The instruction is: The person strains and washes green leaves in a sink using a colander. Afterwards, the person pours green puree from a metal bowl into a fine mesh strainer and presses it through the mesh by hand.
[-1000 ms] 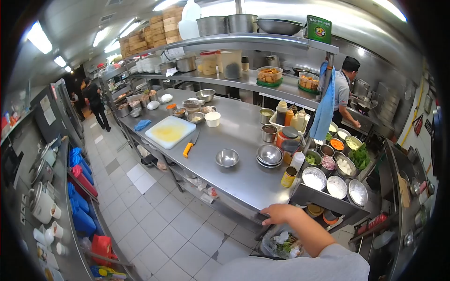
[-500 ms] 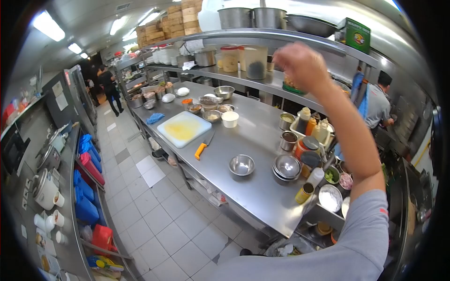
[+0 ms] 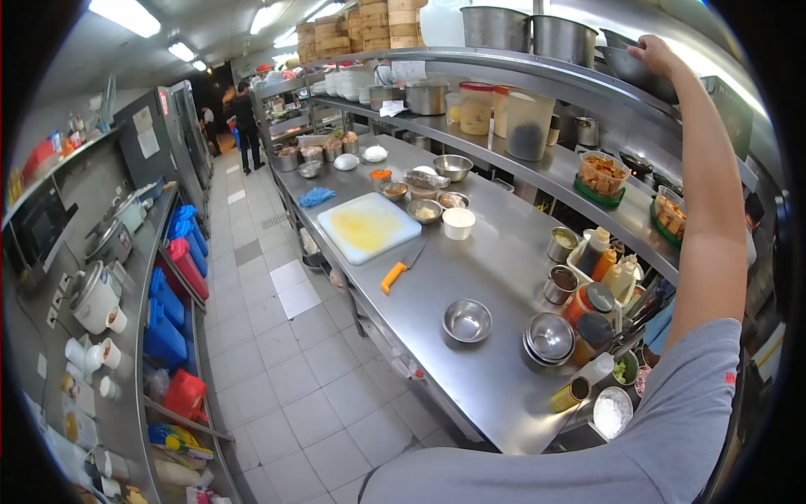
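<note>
Metal bowl point(image 3: 635, 72) is sitting on the top shelf point(image 3: 504, 58); we are reaching, right grip point(image 3: 660, 56) curled at its rim, hold unclear, firmness seemingly being needed.

A grey shirt point(image 3: 571, 466) is showing a short sleeve point(image 3: 684, 370) that is ending in a hem point(image 3: 707, 334), a small red marking point(image 3: 730, 378) is sitting near that hem, and the right hand point(image 3: 658, 55) is appearing bare beyond it.
</note>
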Demonstrator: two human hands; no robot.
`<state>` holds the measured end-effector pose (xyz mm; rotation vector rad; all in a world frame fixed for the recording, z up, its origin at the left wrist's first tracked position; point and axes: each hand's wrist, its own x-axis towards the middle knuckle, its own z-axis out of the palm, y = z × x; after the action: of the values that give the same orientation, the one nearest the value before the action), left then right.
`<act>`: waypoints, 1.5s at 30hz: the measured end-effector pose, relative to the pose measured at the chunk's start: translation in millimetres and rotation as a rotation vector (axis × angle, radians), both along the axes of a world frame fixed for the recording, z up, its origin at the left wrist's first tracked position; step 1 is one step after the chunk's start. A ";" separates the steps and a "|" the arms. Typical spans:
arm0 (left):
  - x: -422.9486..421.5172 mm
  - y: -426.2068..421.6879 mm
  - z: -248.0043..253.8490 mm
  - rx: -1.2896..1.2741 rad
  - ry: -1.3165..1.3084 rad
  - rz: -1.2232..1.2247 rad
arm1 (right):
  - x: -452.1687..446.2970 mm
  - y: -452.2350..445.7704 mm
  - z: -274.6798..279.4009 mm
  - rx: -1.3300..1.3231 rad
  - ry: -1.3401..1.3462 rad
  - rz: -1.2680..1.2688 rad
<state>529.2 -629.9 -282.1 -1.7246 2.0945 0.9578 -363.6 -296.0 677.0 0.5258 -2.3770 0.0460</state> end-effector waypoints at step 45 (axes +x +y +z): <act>-354.3 -91.5 290.7 1.012 1.094 -0.030 | 406.7 -194.6 -617.6 0.088 -0.331 0.924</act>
<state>174.9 -721.4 8.6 -0.6289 1.4065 2.7017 43.1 -490.6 59.4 1.7205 -2.2288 0.4695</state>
